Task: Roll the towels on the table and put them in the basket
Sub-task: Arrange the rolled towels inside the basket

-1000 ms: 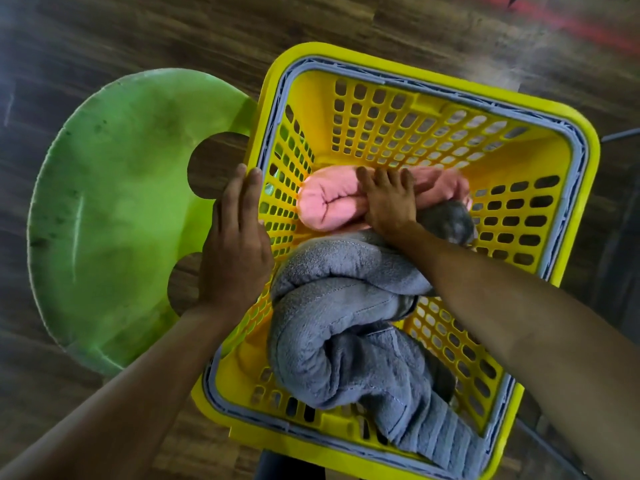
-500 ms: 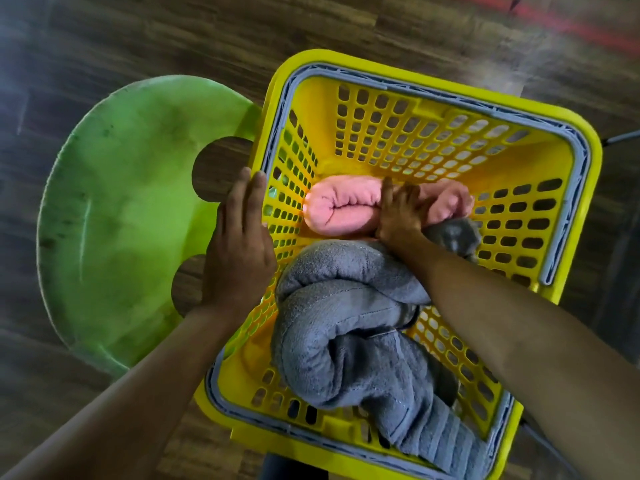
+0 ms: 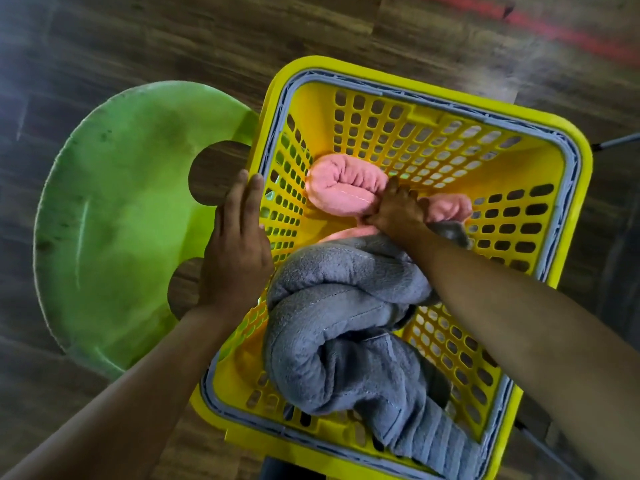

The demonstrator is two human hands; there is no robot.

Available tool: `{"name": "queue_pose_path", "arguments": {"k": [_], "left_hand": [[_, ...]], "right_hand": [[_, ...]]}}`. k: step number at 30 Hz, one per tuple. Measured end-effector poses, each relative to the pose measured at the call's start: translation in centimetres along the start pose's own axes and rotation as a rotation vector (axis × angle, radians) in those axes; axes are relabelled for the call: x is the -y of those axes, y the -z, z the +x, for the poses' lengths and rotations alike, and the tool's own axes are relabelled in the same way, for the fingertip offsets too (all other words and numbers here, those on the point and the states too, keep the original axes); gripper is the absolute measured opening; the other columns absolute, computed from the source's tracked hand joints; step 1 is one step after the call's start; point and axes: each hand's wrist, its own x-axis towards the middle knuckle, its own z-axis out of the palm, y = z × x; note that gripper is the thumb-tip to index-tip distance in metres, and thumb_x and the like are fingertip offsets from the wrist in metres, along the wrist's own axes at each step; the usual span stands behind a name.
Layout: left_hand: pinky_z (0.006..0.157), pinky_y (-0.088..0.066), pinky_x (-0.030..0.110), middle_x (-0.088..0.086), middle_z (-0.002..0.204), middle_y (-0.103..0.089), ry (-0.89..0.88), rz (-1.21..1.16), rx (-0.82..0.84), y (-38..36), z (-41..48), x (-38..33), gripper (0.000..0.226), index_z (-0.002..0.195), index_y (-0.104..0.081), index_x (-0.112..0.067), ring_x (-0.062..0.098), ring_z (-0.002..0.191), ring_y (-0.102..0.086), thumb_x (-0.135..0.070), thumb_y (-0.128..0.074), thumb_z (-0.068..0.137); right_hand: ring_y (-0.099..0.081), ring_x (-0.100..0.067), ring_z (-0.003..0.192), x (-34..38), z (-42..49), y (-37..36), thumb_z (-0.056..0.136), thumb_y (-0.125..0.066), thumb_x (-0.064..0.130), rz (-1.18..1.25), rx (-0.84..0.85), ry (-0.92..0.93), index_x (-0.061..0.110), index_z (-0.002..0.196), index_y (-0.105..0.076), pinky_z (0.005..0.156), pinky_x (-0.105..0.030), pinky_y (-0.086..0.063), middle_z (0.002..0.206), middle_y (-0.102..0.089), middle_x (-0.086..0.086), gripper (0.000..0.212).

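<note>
your left hand (image 3: 235, 251) lies flat, fingers straight and together, on the left rim of the basket (image 3: 433, 98). your right hand (image 3: 394, 213) reaches inside, fingers curled into the pink towel (image 3: 343, 188), which lies rolled at the basket's far end. the rolled grey towel (image 3: 339, 323) fills the near side.
</note>
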Motion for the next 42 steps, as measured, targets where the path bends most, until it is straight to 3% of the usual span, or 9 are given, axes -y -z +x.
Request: {"name": "queue_pose_path", "arguments": {"k": [8, 13, 17, 20, 26, 29, 32, 35, 42], "left_hand": [[0.112, -0.032, 0.039, 0.012, 0.157, -0.022, 0.009, -0.013, 0.019, 0.2, 0.2, -0.2, 0.061, 0.151, -0.023, -0.009, 0.029, 0.143, -0.025, -0.002, -0.042, 0.094], [0.11, -0.034, 0.041, 0.012, 0.157, -0.023, -0.003, -0.022, 0.046, 0.5, 0.0, -0.3, 0.06, 0.151, -0.024, -0.009, 0.028, 0.141, -0.026, -0.005, -0.041, 0.094], [0.112, -0.027, 0.039, 0.008, 0.158, -0.023, 0.059, -0.028, 0.077, 1.0, -1.1, -0.1, 0.068, 0.152, -0.022, -0.014, 0.027, 0.142, -0.027, -0.008, -0.049, 0.09], [0.115, -0.02, 0.038, 0.01, 0.159, -0.019, 0.086, -0.069, 0.108, 1.3, -3.8, -0.3, 0.074, 0.153, -0.02, -0.014, 0.028, 0.144, -0.022, -0.005, -0.052, 0.087], [0.113, -0.025, 0.043, 0.012, 0.159, -0.017, 0.099, -0.073, 0.114, 1.6, -5.5, -0.4, 0.07, 0.152, -0.024, -0.014, 0.032, 0.14, -0.025, -0.003, -0.049, 0.087], [0.111, -0.029, 0.044, 0.01, 0.16, -0.016, 0.114, -0.043, 0.114, 1.5, -5.6, -0.7, 0.07, 0.152, -0.022, -0.016, 0.032, 0.139, -0.027, -0.005, -0.049, 0.089], [0.107, -0.033, 0.046, 0.007, 0.16, -0.015, 0.125, 0.003, 0.118, 1.5, -5.8, -0.7, 0.07, 0.153, -0.021, -0.018, 0.031, 0.138, -0.028, -0.007, -0.05, 0.09], [0.105, -0.034, 0.046, 0.006, 0.161, -0.014, 0.122, 0.024, 0.11, 1.4, -5.9, -0.6, 0.071, 0.153, -0.02, -0.019, 0.031, 0.136, -0.03, -0.007, -0.05, 0.089], [0.105, -0.033, 0.042, 0.005, 0.161, -0.013, 0.12, 0.052, 0.088, 1.0, -5.9, -0.5, 0.071, 0.153, -0.019, -0.02, 0.03, 0.135, -0.032, -0.008, -0.05, 0.09]], "right_hand": [[-0.057, -0.03, 0.109, -0.5, -14.0, 2.3, 0.083, -0.062, 0.049, 0.489, -0.158, 0.368, 0.015, 0.12, -0.06, 0.092, -0.039, -0.046, 0.116, -0.061, -0.011, 0.05], [-0.028, -0.02, 0.139, -1.2, -24.5, 1.0, 0.057, -0.065, 0.081, 0.465, 0.272, 0.518, 0.03, 0.149, -0.024, 0.112, -0.04, -0.031, 0.152, -0.026, 0.002, 0.113], [-0.018, -0.034, 0.144, -1.6, -28.5, -2.8, 0.052, -0.071, 0.078, 0.269, 0.175, 0.411, 0.027, 0.153, 0.001, 0.112, -0.054, -0.028, 0.158, -0.011, -0.007, 0.134], [-0.033, -0.038, 0.136, -2.2, -30.0, -4.5, 0.07, -0.075, 0.05, 0.153, 0.143, 0.28, 0.014, 0.15, -0.022, 0.106, -0.049, -0.036, 0.151, -0.031, -0.017, 0.102], [-0.051, -0.038, 0.102, -3.2, -28.0, -4.9, 0.072, -0.072, 0.016, 0.281, -0.065, 0.589, 0.011, 0.118, -0.062, 0.084, -0.046, -0.046, 0.114, -0.057, -0.015, 0.047], [-0.049, -0.036, 0.108, -3.4, -26.1, -4.7, 0.073, -0.074, 0.025, 0.269, -0.186, 0.558, 0.011, 0.127, -0.055, 0.084, -0.05, -0.047, 0.121, -0.052, -0.014, 0.059], [-0.035, -0.034, 0.134, -3.5, -24.3, -5.1, 0.066, -0.078, 0.045, 0.298, -0.088, 0.556, 0.014, 0.152, -0.017, 0.102, -0.053, -0.04, 0.151, -0.027, -0.012, 0.11], [-0.02, -0.032, 0.144, -2.9, -23.3, -5.2, 0.067, -0.075, 0.056, 0.15, 0.016, 0.577, 0.023, 0.153, 0.01, 0.107, -0.054, -0.032, 0.162, 0.001, -0.004, 0.126], [-0.029, -0.03, 0.128, -1.5, -20.9, -4.0, 0.057, -0.076, 0.066, 0.024, 0.054, 0.633, 0.022, 0.15, -0.019, 0.105, -0.051, -0.026, 0.14, -0.032, -0.008, 0.117]]}}
